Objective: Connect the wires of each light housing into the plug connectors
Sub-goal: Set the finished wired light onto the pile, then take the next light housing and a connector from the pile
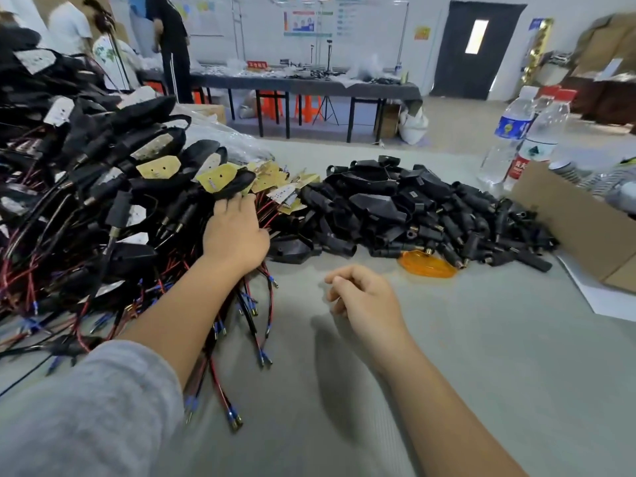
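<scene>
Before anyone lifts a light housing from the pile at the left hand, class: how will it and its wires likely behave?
The housing looks like rigid plastic, probably light. Its red and black wires lie in loose curves, so they should dangle floppily. They cross others in the pile, so a lift by the left hand may snag neighbours.

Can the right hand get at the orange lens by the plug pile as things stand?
Probably yes. The right hand hovers empty over bare table, and the orange lens lies at the near edge of the plug connector pile, only its far edge tucked under plugs.
</scene>
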`<state>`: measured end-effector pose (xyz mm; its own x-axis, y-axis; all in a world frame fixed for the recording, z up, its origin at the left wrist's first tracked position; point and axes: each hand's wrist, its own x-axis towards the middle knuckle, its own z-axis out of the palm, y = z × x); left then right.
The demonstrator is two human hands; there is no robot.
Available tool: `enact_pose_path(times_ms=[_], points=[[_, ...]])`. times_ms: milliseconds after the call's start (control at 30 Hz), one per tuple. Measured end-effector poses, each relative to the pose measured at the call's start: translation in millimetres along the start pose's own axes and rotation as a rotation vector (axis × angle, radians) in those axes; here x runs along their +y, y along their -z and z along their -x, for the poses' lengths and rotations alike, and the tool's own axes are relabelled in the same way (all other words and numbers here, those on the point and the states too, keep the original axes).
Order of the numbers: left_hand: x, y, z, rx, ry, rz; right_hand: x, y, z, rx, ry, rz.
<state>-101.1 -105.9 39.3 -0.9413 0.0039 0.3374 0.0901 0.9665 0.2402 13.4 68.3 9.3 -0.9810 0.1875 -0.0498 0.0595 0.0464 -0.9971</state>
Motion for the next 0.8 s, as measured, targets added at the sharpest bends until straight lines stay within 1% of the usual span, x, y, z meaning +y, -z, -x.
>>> enact_pose_path(times_ms=[133,200,333,433,500,600,700,800], points=[[1.4,0.1,-8.2,-0.043,-0.070,-0.231,-1.3,2.5,0.3,-0.021,0.007,0.015],[2.6,-0.7,-9.3,-0.048,-0.106,-0.267,-1.5,2.6,0.2,-0.021,0.009,0.032],[3.7,-2.7,-9.8,-0.047,-0.075,-0.126,-0.1,2.4,-0.6,-0.012,0.019,0.071],[4.6,-4.7,-11.1,-0.114,-0.035,-0.120,1.9,1.5,-0.6,-0.017,0.018,0.048],[5.6,-5.2,-11.1,-0.122,-0.017,-0.112,2.9,1.7,-1.1,-0.020,0.022,0.041],[0.3,-6.1,-12.0,-0.068,-0.019,0.068,4.0,1.9,-2.8,-0.021,0.017,0.038],[-2.5,-5.8,-9.6,0.002,0.034,0.291,4.7,0.9,-4.0,-0.028,0.007,-0.010],[0.8,-3.1,-8.7,0.046,0.061,0.400,4.5,2.2,-3.7,-0.028,0.024,-0.011]])
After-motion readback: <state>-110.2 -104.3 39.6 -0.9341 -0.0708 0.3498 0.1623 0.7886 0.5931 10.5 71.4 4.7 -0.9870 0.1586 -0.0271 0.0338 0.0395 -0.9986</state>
